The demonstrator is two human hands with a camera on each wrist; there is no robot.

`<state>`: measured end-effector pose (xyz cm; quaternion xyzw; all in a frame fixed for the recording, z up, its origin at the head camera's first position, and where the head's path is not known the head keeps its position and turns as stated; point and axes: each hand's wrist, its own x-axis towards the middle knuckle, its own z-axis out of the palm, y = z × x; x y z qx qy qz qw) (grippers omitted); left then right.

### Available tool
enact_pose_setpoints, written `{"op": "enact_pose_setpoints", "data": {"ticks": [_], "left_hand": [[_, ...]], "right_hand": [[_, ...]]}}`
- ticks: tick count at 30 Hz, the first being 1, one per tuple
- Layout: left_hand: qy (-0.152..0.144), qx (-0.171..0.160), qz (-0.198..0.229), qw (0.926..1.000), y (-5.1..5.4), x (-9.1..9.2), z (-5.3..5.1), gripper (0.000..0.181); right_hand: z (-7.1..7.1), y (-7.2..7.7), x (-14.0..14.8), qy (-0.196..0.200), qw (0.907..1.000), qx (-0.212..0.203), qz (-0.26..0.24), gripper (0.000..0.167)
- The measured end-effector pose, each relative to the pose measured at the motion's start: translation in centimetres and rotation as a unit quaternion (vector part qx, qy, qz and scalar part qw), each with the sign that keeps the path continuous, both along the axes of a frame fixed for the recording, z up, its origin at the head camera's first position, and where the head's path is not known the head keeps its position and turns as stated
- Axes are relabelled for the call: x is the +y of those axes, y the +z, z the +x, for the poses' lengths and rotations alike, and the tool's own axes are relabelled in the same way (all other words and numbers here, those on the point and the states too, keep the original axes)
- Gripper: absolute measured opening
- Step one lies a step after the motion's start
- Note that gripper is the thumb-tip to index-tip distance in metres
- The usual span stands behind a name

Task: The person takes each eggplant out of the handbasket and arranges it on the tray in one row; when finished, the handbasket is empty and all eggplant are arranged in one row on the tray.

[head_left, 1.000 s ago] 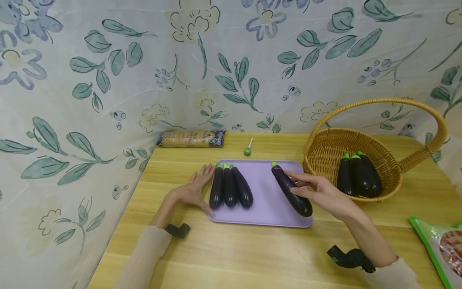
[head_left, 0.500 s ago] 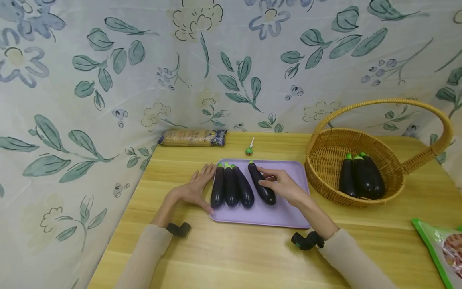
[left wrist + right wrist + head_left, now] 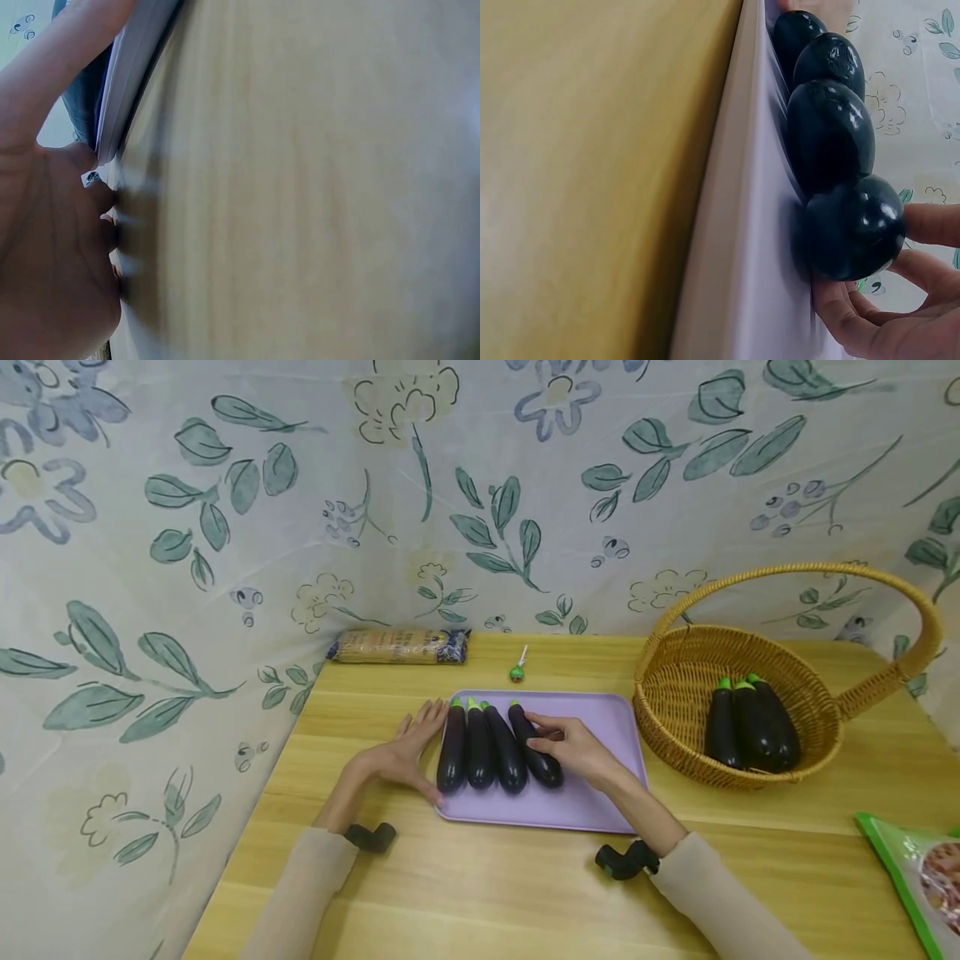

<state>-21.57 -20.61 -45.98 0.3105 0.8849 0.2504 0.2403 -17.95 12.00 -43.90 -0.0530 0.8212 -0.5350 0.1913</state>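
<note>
Three dark eggplants [image 3: 480, 747] with green stems lie side by side on the left half of a purple tray [image 3: 600, 802]. My right hand [image 3: 573, 750] grips a fourth, the eggplant [image 3: 542, 756] just right of that row. In the right wrist view, thumb and fingers hold this eggplant [image 3: 855, 229] from opposite sides, and it sits against its neighbour, low over or on the tray. My left hand [image 3: 401, 760] rests at the tray's left edge with its fingers spread. The left wrist view shows the left hand [image 3: 56, 240] beside the tray's rim [image 3: 135, 75].
A wicker basket [image 3: 675, 727] with a tall handle stands at the right, holding three eggplants [image 3: 752, 727]. Behind the tray lie a lollipop [image 3: 517, 672] and a packet of noodles [image 3: 397, 647]. A green-edged bag [image 3: 922, 877] lies at the right front.
My right hand has carried the eggplant leftward from the tray's right side to the row and lowered it beside the others. The left hand has stayed in place.
</note>
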Motion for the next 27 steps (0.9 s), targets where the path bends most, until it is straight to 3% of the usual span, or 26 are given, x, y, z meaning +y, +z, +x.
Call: {"op": "enact_pose_setpoints", "data": {"ticks": [9,16,27], "left_hand": [[0.001,0.000,-0.006,1.0000,-0.1,0.0,0.0,0.155],[0.002,0.005,-0.006,1.0000,-0.4,0.0,-0.1,0.154],[0.001,0.007,-0.009,0.9999,-0.3,0.0,0.0,0.154]], "right_hand": [[0.3,0.0,-0.1,-0.001,0.9996,0.005,0.028,0.056],[0.4,0.1,0.3,0.025,0.9975,0.024,0.062,0.057],[0.1,-0.2,1.1,0.043,0.9978,0.013,0.050,0.059]]}}
